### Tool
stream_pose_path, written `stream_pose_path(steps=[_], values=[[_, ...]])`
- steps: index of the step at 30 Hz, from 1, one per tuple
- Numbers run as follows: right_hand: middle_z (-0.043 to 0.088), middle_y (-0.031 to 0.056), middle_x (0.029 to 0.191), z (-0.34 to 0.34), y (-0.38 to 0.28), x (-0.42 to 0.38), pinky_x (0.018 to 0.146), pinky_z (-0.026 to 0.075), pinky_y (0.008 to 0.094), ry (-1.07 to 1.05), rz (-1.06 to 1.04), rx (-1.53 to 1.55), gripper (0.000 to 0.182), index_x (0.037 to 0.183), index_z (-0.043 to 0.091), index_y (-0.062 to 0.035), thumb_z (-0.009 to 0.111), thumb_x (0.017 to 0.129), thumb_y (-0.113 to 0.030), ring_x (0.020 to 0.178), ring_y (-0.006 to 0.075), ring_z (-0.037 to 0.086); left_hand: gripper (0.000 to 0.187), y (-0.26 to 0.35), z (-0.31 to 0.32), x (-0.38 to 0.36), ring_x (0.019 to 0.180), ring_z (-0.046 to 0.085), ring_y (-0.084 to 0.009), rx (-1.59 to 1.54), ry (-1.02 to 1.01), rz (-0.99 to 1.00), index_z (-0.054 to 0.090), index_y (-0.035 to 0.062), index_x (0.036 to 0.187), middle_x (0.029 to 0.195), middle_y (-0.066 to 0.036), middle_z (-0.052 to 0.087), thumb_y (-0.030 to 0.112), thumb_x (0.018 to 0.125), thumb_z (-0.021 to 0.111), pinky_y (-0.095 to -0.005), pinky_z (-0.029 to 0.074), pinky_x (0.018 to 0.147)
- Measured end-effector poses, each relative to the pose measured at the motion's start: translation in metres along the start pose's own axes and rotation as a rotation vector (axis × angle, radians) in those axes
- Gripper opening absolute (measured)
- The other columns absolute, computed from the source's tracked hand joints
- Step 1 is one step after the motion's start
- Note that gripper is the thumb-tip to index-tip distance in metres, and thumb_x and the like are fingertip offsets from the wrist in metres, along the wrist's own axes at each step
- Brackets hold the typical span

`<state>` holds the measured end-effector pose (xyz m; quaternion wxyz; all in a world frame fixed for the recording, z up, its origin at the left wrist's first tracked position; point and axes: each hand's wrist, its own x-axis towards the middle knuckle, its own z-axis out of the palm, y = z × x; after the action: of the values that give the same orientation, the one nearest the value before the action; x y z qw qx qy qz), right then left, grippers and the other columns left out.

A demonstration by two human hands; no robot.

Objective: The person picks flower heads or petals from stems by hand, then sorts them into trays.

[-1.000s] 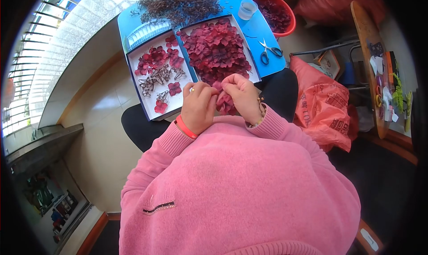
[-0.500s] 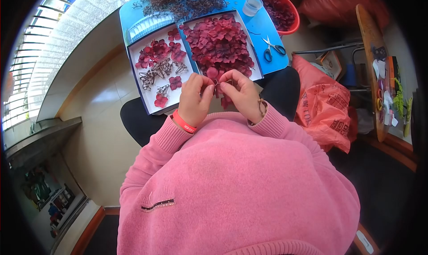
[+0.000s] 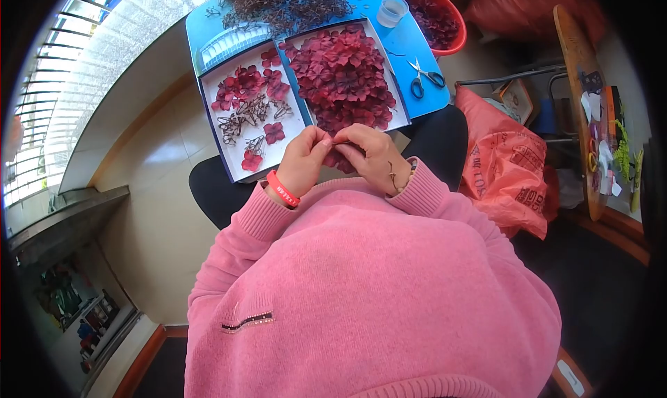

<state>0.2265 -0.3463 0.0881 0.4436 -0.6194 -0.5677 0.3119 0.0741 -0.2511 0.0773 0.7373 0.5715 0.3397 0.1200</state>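
Observation:
My left hand (image 3: 306,163) and my right hand (image 3: 374,156) meet in front of the trays, fingertips pinched close together. Dark red artificial flower petals (image 3: 338,163) show below and between them; the exact grip point is hidden behind my fingers. Just beyond my hands, a shallow white tray (image 3: 398,111) holds a heaped pile of dark red flowers (image 3: 340,71). To its left, another white tray (image 3: 221,75) carries loose red flowers (image 3: 248,83) and small brown stems (image 3: 243,116).
On the blue table (image 3: 424,50) lie black-handled scissors (image 3: 425,78), a clear plastic cup (image 3: 392,11) and a heap of brown stems (image 3: 285,2). Beside it stands a red basin (image 3: 458,33) with dark red petals. A red plastic bag (image 3: 497,158) sits at the right.
My hands have drawn closer together and tilted inward. The red flower that stood above my fingertips no longer shows there; red petals now show only beneath my hands.

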Motion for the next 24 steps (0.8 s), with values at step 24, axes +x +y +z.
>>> stream_pose_path(steps=[24], values=[[0.054,0.0117,0.121,-0.013,0.023,-0.003,0.058,0.047,0.0222,-0.001,0.456,0.467,0.005,0.076,0.062,-0.0025,0.063,0.081,-0.004,0.064,0.0082,0.057,0.018,-0.031,-0.029,0.093,0.084,0.053,-0.0238,0.776,0.461,0.85,0.064,0.0123,0.081,0.086,-0.006,0.054,0.0,0.068,0.064,-0.0371,0.037,0.074]])
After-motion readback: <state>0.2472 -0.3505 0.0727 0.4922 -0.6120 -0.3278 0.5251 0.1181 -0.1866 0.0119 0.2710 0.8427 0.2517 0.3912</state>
